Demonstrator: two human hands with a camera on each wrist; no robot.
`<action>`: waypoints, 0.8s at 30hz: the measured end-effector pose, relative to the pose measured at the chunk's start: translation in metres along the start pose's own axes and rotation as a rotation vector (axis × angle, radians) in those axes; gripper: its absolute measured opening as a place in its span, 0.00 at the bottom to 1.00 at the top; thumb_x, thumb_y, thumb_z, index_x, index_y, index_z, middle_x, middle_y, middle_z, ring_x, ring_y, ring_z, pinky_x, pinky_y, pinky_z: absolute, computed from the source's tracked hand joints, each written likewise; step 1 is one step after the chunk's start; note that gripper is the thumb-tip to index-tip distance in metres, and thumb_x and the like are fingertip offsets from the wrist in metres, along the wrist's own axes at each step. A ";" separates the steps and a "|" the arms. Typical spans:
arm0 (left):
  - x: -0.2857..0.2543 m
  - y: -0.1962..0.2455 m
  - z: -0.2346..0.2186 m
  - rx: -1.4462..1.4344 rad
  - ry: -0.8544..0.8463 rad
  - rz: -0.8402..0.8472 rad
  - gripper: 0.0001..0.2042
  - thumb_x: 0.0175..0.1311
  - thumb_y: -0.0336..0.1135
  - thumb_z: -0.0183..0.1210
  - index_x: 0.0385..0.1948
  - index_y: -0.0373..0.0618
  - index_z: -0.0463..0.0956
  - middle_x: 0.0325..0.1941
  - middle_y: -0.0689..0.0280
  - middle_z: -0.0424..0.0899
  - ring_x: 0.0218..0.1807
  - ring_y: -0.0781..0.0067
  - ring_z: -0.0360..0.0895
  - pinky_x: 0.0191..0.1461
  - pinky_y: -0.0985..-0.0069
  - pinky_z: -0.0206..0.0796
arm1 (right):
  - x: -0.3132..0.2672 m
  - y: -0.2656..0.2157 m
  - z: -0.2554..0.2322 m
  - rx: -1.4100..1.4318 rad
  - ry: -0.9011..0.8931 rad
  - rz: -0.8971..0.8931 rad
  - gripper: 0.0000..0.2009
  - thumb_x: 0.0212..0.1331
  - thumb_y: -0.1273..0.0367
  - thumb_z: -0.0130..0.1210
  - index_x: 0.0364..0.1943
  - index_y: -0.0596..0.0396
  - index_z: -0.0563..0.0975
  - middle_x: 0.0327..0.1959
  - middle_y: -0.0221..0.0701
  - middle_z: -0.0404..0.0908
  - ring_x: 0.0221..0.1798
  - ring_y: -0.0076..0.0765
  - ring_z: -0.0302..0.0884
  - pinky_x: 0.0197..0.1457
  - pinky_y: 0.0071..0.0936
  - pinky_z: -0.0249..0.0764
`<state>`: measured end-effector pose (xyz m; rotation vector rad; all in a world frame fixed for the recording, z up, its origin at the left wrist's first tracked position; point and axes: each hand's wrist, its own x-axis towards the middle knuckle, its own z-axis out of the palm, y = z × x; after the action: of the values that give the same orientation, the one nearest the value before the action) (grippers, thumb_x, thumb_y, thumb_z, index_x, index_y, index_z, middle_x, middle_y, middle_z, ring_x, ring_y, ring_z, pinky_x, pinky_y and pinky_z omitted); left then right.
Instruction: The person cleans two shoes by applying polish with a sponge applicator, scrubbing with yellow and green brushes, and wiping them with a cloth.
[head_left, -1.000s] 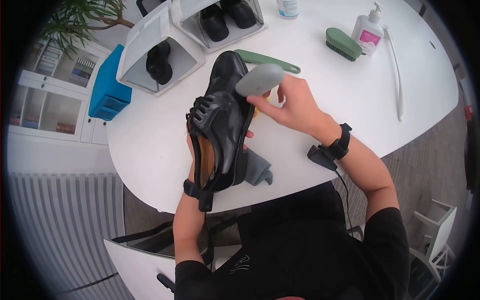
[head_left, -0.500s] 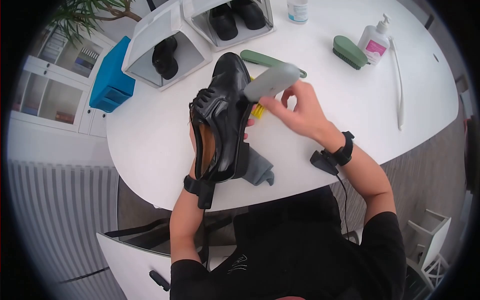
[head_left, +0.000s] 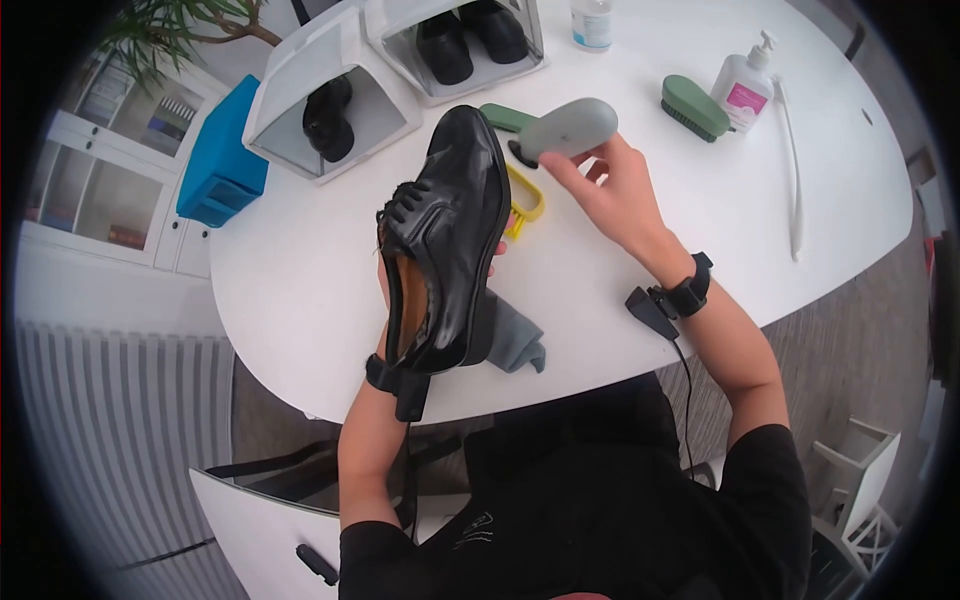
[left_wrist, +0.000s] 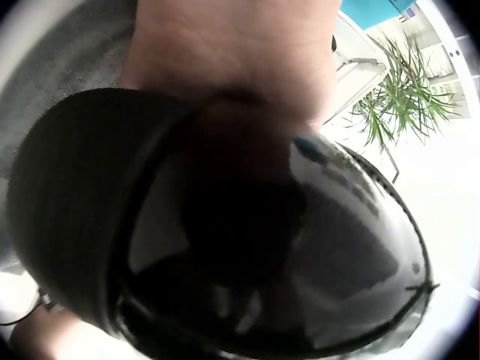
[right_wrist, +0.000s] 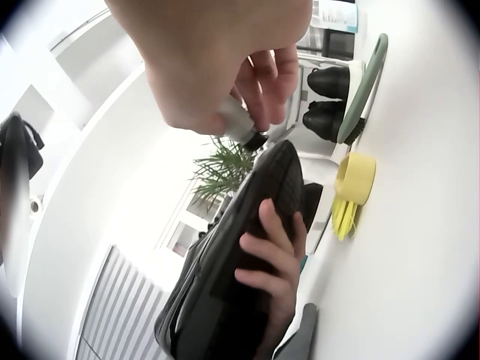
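A glossy black lace-up shoe (head_left: 455, 230) is held up over the table, toe pointing away from the body. My left hand (right_wrist: 274, 274) grips it from below, fingers curled round the sole in the right wrist view; the shoe's heel (left_wrist: 97, 202) fills much of the left wrist view. To the right of the toe, my right hand (head_left: 615, 190) pinches a grey rounded applicator (head_left: 570, 127) with a dark tip. That tip stands apart from the shoe. In the right wrist view, the applicator (right_wrist: 238, 120) shows between thumb and fingers.
A yellow brush (head_left: 528, 200) and long green brush (head_left: 505, 117) lie beyond the shoe. At right are a green brush (head_left: 695, 108), pump bottle (head_left: 745, 90) and white stick (head_left: 792, 170). Boxes with shoes (head_left: 330, 120) stand at back left; a grey cloth (head_left: 515, 335) lies nearby.
The applicator has moved off the side of the shoe, to the right and away from the body, with my right hand. My left hand keeps its grip on the shoe.
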<state>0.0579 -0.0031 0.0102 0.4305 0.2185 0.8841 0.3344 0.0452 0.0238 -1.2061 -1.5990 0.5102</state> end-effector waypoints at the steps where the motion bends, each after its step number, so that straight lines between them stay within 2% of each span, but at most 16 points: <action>1: -0.001 0.000 -0.001 0.050 0.034 0.035 0.45 0.77 0.67 0.46 0.75 0.25 0.59 0.67 0.33 0.75 0.56 0.46 0.84 0.59 0.57 0.83 | -0.002 -0.008 0.000 0.098 -0.041 -0.101 0.21 0.64 0.58 0.69 0.55 0.55 0.81 0.31 0.31 0.89 0.24 0.33 0.81 0.28 0.28 0.73; 2: -0.002 0.000 -0.001 0.100 0.072 0.069 0.45 0.77 0.67 0.45 0.75 0.27 0.60 0.67 0.35 0.75 0.54 0.47 0.84 0.58 0.56 0.83 | -0.006 -0.015 0.002 0.198 -0.082 -0.199 0.20 0.64 0.59 0.69 0.54 0.54 0.82 0.32 0.30 0.89 0.25 0.31 0.82 0.28 0.27 0.74; 3: -0.004 -0.001 -0.005 0.100 0.076 0.077 0.45 0.77 0.67 0.45 0.75 0.27 0.60 0.67 0.35 0.75 0.54 0.47 0.84 0.58 0.56 0.83 | -0.010 -0.020 0.004 0.203 -0.089 -0.202 0.20 0.64 0.59 0.69 0.54 0.54 0.82 0.32 0.30 0.89 0.25 0.31 0.82 0.28 0.27 0.74; 5: -0.009 -0.002 -0.017 0.079 0.111 0.107 0.43 0.78 0.67 0.45 0.75 0.30 0.62 0.66 0.39 0.77 0.51 0.49 0.84 0.55 0.59 0.81 | -0.019 -0.028 0.007 0.267 -0.218 -0.402 0.18 0.63 0.60 0.70 0.51 0.53 0.82 0.33 0.29 0.88 0.27 0.31 0.83 0.29 0.26 0.76; 6: -0.008 -0.004 -0.010 0.081 0.110 0.106 0.43 0.78 0.67 0.45 0.75 0.30 0.62 0.66 0.39 0.77 0.51 0.49 0.84 0.55 0.59 0.81 | -0.024 -0.032 0.010 0.267 -0.217 -0.403 0.18 0.63 0.60 0.70 0.51 0.53 0.82 0.33 0.29 0.88 0.27 0.31 0.83 0.29 0.26 0.76; 8: -0.003 -0.010 0.009 0.165 0.399 0.256 0.40 0.79 0.65 0.45 0.74 0.33 0.64 0.66 0.42 0.78 0.50 0.52 0.83 0.51 0.62 0.80 | -0.032 -0.034 0.017 0.311 -0.342 -0.291 0.16 0.62 0.61 0.71 0.49 0.52 0.81 0.32 0.29 0.87 0.26 0.34 0.83 0.30 0.26 0.77; 9: -0.006 -0.005 -0.007 0.166 0.400 0.254 0.40 0.79 0.65 0.45 0.74 0.33 0.64 0.66 0.42 0.78 0.50 0.52 0.83 0.51 0.62 0.80 | -0.032 -0.033 0.017 0.266 -0.344 -0.289 0.17 0.63 0.60 0.71 0.48 0.53 0.81 0.32 0.31 0.87 0.25 0.37 0.83 0.29 0.27 0.77; 11: -0.013 0.007 -0.052 0.123 0.164 0.092 0.47 0.75 0.73 0.42 0.79 0.35 0.55 0.71 0.29 0.69 0.56 0.40 0.85 0.57 0.53 0.85 | -0.029 -0.026 0.020 0.204 -0.258 -0.288 0.17 0.63 0.59 0.71 0.49 0.53 0.81 0.32 0.32 0.87 0.25 0.36 0.83 0.29 0.27 0.76; 13: -0.007 0.007 -0.039 0.039 0.121 0.049 0.47 0.75 0.72 0.43 0.79 0.34 0.55 0.71 0.30 0.69 0.57 0.40 0.84 0.57 0.53 0.85 | -0.021 -0.016 0.020 0.141 -0.172 -0.284 0.18 0.63 0.59 0.71 0.49 0.53 0.81 0.32 0.33 0.87 0.25 0.36 0.83 0.28 0.27 0.76; 15: -0.003 0.005 -0.024 -0.044 0.074 0.002 0.47 0.75 0.72 0.43 0.78 0.33 0.55 0.71 0.31 0.70 0.57 0.40 0.84 0.57 0.52 0.85 | -0.012 -0.006 0.016 0.035 -0.077 -0.092 0.18 0.63 0.59 0.71 0.49 0.54 0.81 0.32 0.33 0.87 0.25 0.36 0.82 0.27 0.27 0.75; 18: -0.004 0.003 -0.013 -0.032 0.117 0.049 0.48 0.75 0.72 0.45 0.78 0.32 0.55 0.69 0.31 0.71 0.60 0.41 0.83 0.58 0.53 0.85 | -0.012 -0.007 0.009 0.125 -0.112 -0.077 0.18 0.63 0.59 0.72 0.50 0.54 0.81 0.32 0.33 0.87 0.24 0.36 0.82 0.27 0.26 0.74; 19: -0.004 0.003 -0.011 0.010 0.093 0.046 0.45 0.76 0.69 0.44 0.77 0.33 0.58 0.69 0.36 0.73 0.54 0.44 0.84 0.55 0.54 0.83 | -0.013 -0.011 0.010 0.124 -0.116 -0.083 0.18 0.63 0.59 0.72 0.50 0.54 0.81 0.32 0.33 0.87 0.24 0.36 0.82 0.27 0.26 0.74; 20: -0.005 0.002 -0.009 0.053 0.073 0.043 0.42 0.78 0.66 0.43 0.76 0.33 0.61 0.70 0.42 0.75 0.48 0.47 0.85 0.53 0.55 0.82 | -0.018 -0.017 0.012 0.198 -0.143 -0.254 0.18 0.63 0.59 0.72 0.50 0.54 0.81 0.31 0.33 0.87 0.24 0.36 0.82 0.27 0.26 0.74; 21: -0.005 -0.001 -0.004 0.054 0.075 0.047 0.42 0.78 0.66 0.43 0.76 0.33 0.61 0.70 0.42 0.75 0.48 0.47 0.85 0.53 0.55 0.82 | -0.023 -0.023 0.014 0.272 -0.167 -0.425 0.18 0.63 0.59 0.72 0.50 0.54 0.81 0.31 0.32 0.86 0.24 0.36 0.82 0.27 0.26 0.75; 23: -0.003 -0.008 0.004 0.062 0.445 0.232 0.45 0.76 0.70 0.41 0.77 0.34 0.61 0.70 0.40 0.75 0.52 0.42 0.85 0.58 0.52 0.82 | -0.030 -0.033 0.020 0.274 -0.220 -0.403 0.18 0.62 0.60 0.72 0.49 0.53 0.81 0.30 0.32 0.86 0.24 0.35 0.82 0.28 0.27 0.76; 24: -0.005 -0.006 -0.010 0.062 0.445 0.231 0.45 0.76 0.70 0.41 0.77 0.34 0.61 0.70 0.40 0.75 0.52 0.42 0.85 0.58 0.52 0.82 | -0.032 -0.035 0.021 0.273 -0.273 -0.378 0.18 0.62 0.60 0.72 0.49 0.53 0.81 0.30 0.31 0.86 0.25 0.35 0.83 0.28 0.27 0.76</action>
<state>0.0553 -0.0073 -0.0017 0.3151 0.6155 1.1983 0.2992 0.0070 0.0284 -0.6292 -1.8647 0.6398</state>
